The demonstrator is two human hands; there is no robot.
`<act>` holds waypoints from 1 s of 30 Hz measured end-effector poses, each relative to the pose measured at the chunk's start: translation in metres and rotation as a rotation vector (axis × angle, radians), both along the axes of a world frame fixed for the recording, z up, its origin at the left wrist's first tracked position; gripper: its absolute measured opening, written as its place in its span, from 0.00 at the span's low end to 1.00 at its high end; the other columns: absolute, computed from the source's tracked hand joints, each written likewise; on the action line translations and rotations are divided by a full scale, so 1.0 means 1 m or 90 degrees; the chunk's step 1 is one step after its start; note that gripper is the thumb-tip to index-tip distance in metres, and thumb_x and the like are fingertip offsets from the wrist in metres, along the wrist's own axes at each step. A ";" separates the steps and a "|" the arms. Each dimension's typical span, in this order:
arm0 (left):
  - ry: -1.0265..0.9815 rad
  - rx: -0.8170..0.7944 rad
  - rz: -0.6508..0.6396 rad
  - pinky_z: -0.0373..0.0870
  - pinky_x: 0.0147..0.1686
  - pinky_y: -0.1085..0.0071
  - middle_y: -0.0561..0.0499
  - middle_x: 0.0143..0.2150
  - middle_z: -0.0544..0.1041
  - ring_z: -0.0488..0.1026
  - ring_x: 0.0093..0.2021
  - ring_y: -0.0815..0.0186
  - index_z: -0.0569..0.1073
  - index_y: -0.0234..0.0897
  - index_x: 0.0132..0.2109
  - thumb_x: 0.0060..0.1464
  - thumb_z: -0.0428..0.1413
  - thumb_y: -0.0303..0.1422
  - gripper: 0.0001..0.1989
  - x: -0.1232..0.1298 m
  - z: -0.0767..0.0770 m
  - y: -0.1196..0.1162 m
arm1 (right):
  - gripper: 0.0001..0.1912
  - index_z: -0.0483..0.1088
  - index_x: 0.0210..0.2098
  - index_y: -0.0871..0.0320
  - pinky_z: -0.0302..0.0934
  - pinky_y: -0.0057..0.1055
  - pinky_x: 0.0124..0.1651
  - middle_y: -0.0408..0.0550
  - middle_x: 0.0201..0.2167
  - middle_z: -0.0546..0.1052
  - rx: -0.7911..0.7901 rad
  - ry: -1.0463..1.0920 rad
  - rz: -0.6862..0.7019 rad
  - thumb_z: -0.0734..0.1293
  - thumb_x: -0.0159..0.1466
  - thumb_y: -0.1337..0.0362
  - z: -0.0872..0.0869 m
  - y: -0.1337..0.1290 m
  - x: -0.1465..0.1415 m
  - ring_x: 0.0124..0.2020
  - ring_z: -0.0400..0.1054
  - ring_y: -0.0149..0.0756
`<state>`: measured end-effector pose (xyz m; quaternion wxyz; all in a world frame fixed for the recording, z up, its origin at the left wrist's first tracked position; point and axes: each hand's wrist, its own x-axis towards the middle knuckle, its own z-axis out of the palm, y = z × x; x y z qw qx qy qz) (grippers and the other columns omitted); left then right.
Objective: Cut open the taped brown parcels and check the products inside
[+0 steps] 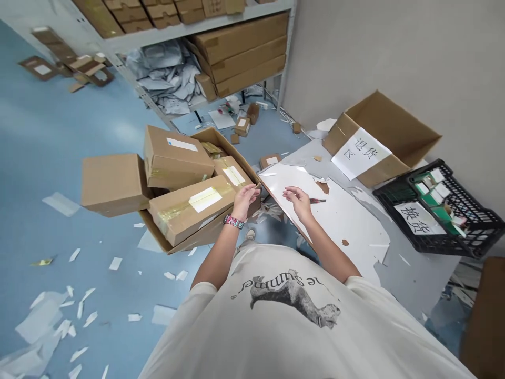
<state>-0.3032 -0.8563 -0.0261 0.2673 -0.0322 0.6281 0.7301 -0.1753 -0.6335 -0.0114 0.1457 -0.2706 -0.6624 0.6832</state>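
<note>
My left hand [244, 202], with a patterned watch band on its wrist, is at the near right corner of a large open carton [224, 139]. Its fingers are loosely stretched; a small brown bit shows at the tips, and I cannot tell whether it is a scrap or the carton's corner. Packed in the carton are a long taped box [173, 210] with a white label and several other boxes. Over the edge of the white tabletop [347, 210] hovers my right hand [299, 202], fingers curved and apart, holding nothing visible. Just beyond it lies a slim red-and-black tool [317, 200].
An open cardboard box [361, 168] with a paper sign stands at the table's back, beside a black plastic crate [418, 245] holding small green-and-white packs. A shelf [158, 34] with boxes and grey bags stands behind. Paper scraps [115, 263] litter the blue floor.
</note>
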 end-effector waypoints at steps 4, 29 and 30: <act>0.028 0.001 0.051 0.81 0.64 0.55 0.41 0.53 0.90 0.87 0.60 0.51 0.82 0.41 0.58 0.59 0.73 0.52 0.27 -0.031 0.011 -0.047 | 0.26 0.84 0.48 0.51 0.79 0.49 0.61 0.52 0.47 0.90 -0.021 -0.001 0.058 0.78 0.62 0.38 -0.005 -0.038 -0.048 0.49 0.86 0.49; 0.110 -0.029 0.280 0.84 0.59 0.59 0.41 0.61 0.88 0.87 0.60 0.54 0.82 0.44 0.61 0.60 0.73 0.51 0.27 -0.144 0.043 -0.292 | 0.20 0.85 0.46 0.49 0.77 0.53 0.67 0.49 0.45 0.90 -0.005 -0.053 0.287 0.79 0.63 0.43 -0.035 -0.186 -0.217 0.49 0.86 0.50; 0.112 -0.031 0.287 0.84 0.59 0.59 0.41 0.61 0.88 0.87 0.60 0.54 0.82 0.44 0.61 0.61 0.72 0.50 0.27 -0.146 0.042 -0.294 | 0.20 0.85 0.46 0.49 0.77 0.53 0.66 0.50 0.45 0.90 -0.006 -0.051 0.293 0.79 0.63 0.43 -0.035 -0.185 -0.218 0.49 0.86 0.51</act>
